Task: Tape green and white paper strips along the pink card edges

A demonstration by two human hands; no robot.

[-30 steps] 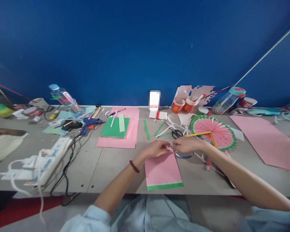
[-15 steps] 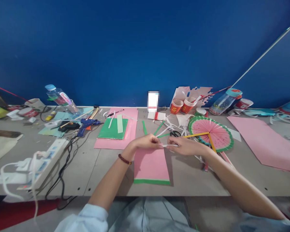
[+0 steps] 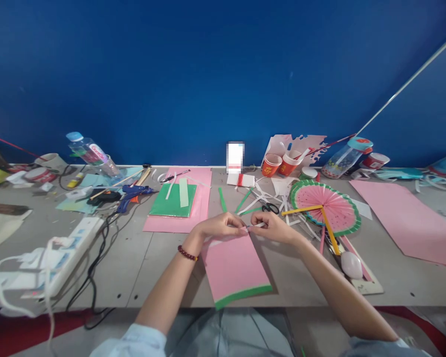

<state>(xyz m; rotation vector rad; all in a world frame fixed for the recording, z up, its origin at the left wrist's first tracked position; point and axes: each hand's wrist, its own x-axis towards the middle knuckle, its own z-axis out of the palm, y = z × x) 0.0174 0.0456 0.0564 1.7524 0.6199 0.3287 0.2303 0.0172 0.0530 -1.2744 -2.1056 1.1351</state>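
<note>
Green edging was already on the near edge of the pink sheet over the worktop. At its far corner, the left hand pinched the sheet, the right hand a white strip; that edge seemed unfinished.

Bare tabletop is stretching between the cables and the left forearm, giving open passage, and more bare surface is showing between the pink sheet and the right forearm. Ahead of the right hand, strips and scissors are cluttering the way. Rightward, the fan and a yellow stick are obstructing, while a white oval object is lying beyond the forearm.
</note>
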